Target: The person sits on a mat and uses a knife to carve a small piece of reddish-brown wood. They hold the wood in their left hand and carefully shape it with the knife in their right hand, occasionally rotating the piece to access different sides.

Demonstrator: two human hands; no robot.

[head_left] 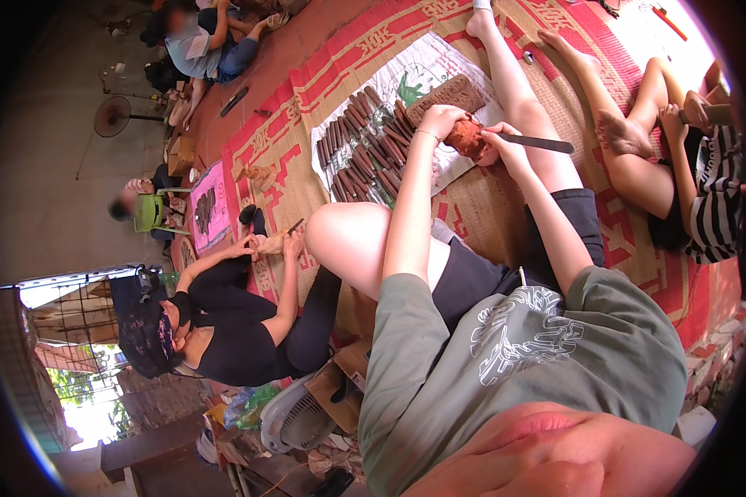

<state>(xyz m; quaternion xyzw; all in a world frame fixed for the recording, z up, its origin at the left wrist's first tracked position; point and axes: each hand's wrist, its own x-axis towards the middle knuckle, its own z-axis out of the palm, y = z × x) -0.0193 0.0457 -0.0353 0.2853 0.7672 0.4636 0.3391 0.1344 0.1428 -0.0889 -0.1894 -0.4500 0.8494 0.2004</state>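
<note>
My left hand (441,123) is closed around the far side of a reddish-brown carved wood piece (466,141), steadying it between my legs. In my right hand (504,147) is a slim carving tool (551,145), whose flat dark end sticks out to the right. Its other end meets the carved piece, though the tip is hidden by my fingers. Just beyond my left hand lies a brown block with a patterned surface (444,96). Many dark brown wooden-looking rods (365,145) are spread in rows on a white printed sheet (456,58), left of my hands.
A patterned red and tan mat (307,124) covers the floor. On the left, a person in black (240,331) holds a pale wooden piece (272,243). Someone in stripes (709,182) sits at right. A grey fan (300,421) and cardboard box (340,389) stand at lower left.
</note>
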